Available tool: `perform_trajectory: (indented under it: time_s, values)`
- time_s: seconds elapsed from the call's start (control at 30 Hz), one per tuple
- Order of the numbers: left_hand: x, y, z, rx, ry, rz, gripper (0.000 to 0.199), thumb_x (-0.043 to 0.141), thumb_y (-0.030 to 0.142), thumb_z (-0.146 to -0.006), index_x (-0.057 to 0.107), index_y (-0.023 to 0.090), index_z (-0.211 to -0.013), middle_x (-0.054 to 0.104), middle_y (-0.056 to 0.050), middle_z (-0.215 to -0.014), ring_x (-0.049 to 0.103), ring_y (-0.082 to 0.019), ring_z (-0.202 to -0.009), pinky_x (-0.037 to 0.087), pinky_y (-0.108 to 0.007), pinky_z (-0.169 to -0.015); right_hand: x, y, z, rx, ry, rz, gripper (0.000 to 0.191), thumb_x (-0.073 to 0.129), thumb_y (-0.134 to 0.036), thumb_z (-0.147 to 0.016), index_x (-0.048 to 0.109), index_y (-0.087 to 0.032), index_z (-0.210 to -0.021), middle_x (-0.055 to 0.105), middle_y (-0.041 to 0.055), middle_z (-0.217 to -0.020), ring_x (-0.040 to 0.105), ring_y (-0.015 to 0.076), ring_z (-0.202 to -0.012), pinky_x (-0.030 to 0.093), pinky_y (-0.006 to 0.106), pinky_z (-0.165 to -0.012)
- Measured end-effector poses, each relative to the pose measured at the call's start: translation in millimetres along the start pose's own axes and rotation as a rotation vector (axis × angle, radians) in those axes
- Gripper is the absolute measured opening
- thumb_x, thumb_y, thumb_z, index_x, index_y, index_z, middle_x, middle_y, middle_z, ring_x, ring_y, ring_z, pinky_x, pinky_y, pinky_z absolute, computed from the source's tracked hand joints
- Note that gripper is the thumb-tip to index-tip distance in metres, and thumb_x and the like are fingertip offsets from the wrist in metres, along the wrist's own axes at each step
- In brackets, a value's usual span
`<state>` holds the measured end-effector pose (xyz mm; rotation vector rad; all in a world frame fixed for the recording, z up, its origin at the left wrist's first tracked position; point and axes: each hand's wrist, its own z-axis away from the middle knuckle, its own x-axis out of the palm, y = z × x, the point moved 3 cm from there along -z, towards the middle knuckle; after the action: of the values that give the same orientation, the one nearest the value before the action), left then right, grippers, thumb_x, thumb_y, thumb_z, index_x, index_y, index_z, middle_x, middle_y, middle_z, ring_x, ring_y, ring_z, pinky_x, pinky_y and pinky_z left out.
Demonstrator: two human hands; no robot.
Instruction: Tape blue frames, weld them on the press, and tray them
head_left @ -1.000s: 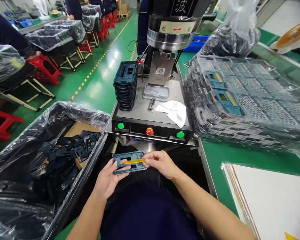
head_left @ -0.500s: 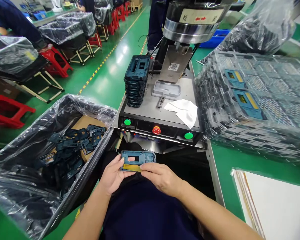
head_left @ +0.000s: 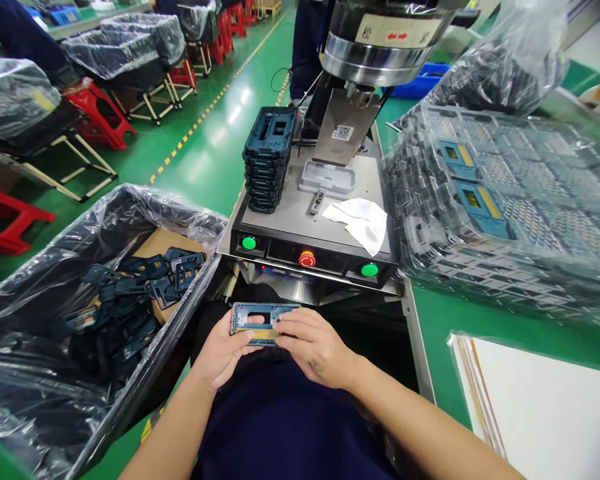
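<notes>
A dark teal plastic housing (head_left: 239, 319) with a rectangular cut-out is held low in front of my body. Along its near side lies a yellow-amber strip (head_left: 263, 334). My left hand (head_left: 221, 352) grips the housing's left end, thumb on top by the strip, and a finger shows through the cut-out. My right hand (head_left: 317, 345) is closed over the right end, its fingertips against the housing and the strip's end; that end is covered by the fingers. Beyond them is a press machine with a grey fixture (head_left: 327, 179) beneath its metal head plate (head_left: 341, 130).
A stack of similar housings (head_left: 267, 160) and a white cloth (head_left: 363, 223) lie on the machine base. Green buttons (head_left: 249, 243) and a red knob (head_left: 307, 259) line its front. Left is a lined bin (head_left: 25, 300) of parts; right are clear trays (head_left: 525, 213) and white sheets (head_left: 545, 393).
The yellow strip now lies flatter along the housing. My right fingers have spread over the housing's right end, and my left thumb has shifted down beside the strip. The view has shifted slightly.
</notes>
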<state>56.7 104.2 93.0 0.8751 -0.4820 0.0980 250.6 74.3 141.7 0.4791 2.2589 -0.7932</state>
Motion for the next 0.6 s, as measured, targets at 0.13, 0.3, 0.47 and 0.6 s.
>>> perform_trajectory:
  time_s: [0.13, 0.3, 0.47, 0.6]
  values:
    - [-2.6, -0.9, -1.4, 0.014, 0.009, -0.001, 0.044, 0.077, 0.023, -0.073, 0.057, 0.019, -0.112, 0.065, -0.01, -0.115, 0.065, -0.027, -0.101, 0.053, -0.043, -0.086, -5.9, 12.8, 7.1, 0.234, -0.048, 0.014, 0.051, 0.062, -0.027, -0.084, 0.048, -0.02, -0.133, 0.056, 0.0154, -0.13, 0.05, 0.0278, -0.125, 0.047, 0.049, -0.1]
    - [-3.3, -1.6, -3.0, 0.007, 0.003, -0.009, 0.046, 0.075, 0.024, -0.075, 0.054, 0.02, -0.116, 0.064, -0.01, -0.119, 0.064, -0.028, -0.105, 0.053, -0.044, -0.087, -0.2, 19.5, 12.1, 0.337, -0.243, -0.014, 0.084, 0.071, -0.044, -0.077, 0.032, -0.016, -0.145, 0.039, 0.0216, -0.145, 0.038, 0.0332, -0.134, 0.041, 0.054, -0.106]
    - [-0.6, 3.0, -3.9, 0.03, -0.025, -0.046, 0.044, 0.073, 0.031, -0.077, 0.057, 0.019, -0.116, 0.062, -0.012, -0.123, 0.062, -0.027, -0.11, 0.051, -0.042, -0.091, -2.4, 25.9, 8.9, 0.369, -0.282, -0.032, 0.074, 0.071, -0.034, -0.076, 0.039, -0.019, -0.141, 0.046, 0.0185, -0.139, 0.048, 0.03, -0.126, 0.047, 0.047, -0.101]
    - [-24.5, 14.1, -12.5, 0.145, 0.125, -0.117, 0.053, 0.068, 0.047, -0.077, 0.054, 0.018, -0.12, 0.062, -0.014, -0.124, 0.058, -0.028, -0.115, 0.049, -0.044, -0.095, -28.8, 53.8, -3.3, 0.337, -0.215, 0.047, 0.076, 0.071, -0.036, -0.075, 0.039, -0.017, -0.141, 0.048, 0.018, -0.138, 0.049, 0.0286, -0.126, 0.046, 0.044, -0.103]
